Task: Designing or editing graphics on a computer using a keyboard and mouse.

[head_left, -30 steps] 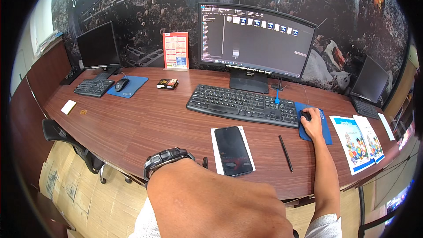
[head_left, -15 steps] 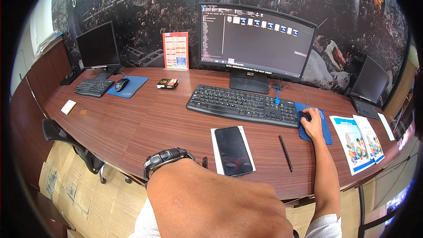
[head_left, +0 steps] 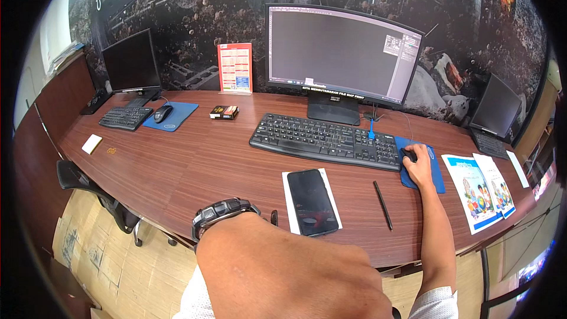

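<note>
My right hand (head_left: 420, 166) is closed over a black computer mouse (head_left: 407, 155) on a blue mouse pad (head_left: 436, 177). Most of the mouse is hidden under the fingers. Large and close, my left hand (head_left: 289, 272) fills the lower middle, its back and knuckles showing. Its fingers are bent out of sight, so any hold is hidden. A dark digital watch (head_left: 227, 210) circles the left wrist. Just beyond that hand lies a black smartphone (head_left: 313, 201) on a white sheet. A black keyboard (head_left: 322, 142) sits left of the mouse, below a lit curved monitor (head_left: 336, 47).
A black stylus-like pen (head_left: 383, 205) lies between phone and right forearm. Printed colour sheets (head_left: 475, 192) are at the right. Farther left are a small box (head_left: 224, 113), a second mouse (head_left: 163, 113), another keyboard (head_left: 125, 117) and a dark monitor (head_left: 131, 62). A chair (head_left: 100, 189) stands at the desk's left edge.
The monitor has switched from a window of file icons to a mostly blank dark grey program window with side panels. Both hands are in nearly the same places.
</note>
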Demonstrator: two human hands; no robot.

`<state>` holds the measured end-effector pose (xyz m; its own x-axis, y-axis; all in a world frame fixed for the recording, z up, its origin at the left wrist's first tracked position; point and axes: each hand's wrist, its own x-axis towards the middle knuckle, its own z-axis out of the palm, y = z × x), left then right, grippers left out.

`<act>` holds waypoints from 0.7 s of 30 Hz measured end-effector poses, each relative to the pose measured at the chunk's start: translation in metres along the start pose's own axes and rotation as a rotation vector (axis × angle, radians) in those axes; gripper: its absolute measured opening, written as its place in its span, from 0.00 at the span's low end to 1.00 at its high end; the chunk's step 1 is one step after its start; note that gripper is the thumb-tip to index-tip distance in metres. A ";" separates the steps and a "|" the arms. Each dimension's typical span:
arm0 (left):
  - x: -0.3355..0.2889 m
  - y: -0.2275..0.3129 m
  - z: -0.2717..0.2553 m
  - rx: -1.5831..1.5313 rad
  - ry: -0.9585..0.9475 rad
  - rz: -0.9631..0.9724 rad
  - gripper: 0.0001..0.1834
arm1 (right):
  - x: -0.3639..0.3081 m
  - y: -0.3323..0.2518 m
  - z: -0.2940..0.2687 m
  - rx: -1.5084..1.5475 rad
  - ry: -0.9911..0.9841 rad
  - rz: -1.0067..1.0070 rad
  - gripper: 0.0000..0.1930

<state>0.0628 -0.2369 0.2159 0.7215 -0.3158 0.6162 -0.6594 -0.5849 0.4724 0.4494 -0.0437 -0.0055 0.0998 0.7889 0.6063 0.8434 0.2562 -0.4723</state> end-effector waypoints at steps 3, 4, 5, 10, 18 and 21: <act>0.003 0.001 -0.002 0.012 -0.115 -0.036 0.51 | 0.000 0.003 0.001 0.001 0.003 -0.010 0.14; 0.003 0.001 -0.002 0.010 -0.124 -0.050 0.51 | 0.000 0.002 0.001 0.017 -0.001 -0.015 0.14; 0.003 0.002 -0.003 0.011 -0.123 -0.050 0.51 | 0.000 0.002 0.000 0.033 -0.006 -0.020 0.15; -0.003 0.002 0.000 0.011 -0.065 -0.079 0.50 | 0.001 0.004 0.001 0.021 -0.019 -0.012 0.16; -0.010 -0.022 -0.039 -0.088 -0.135 -0.485 0.22 | 0.009 -0.004 0.019 0.081 -0.010 -0.045 0.16; -0.057 -0.102 -0.062 -0.034 0.346 -0.808 0.14 | -0.004 0.018 -0.004 0.007 0.011 0.016 0.16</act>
<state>0.0762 -0.1134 0.1718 0.8694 0.4325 0.2389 0.0157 -0.5075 0.8615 0.4666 -0.0440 -0.0138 0.1189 0.7869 0.6055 0.8380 0.2475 -0.4862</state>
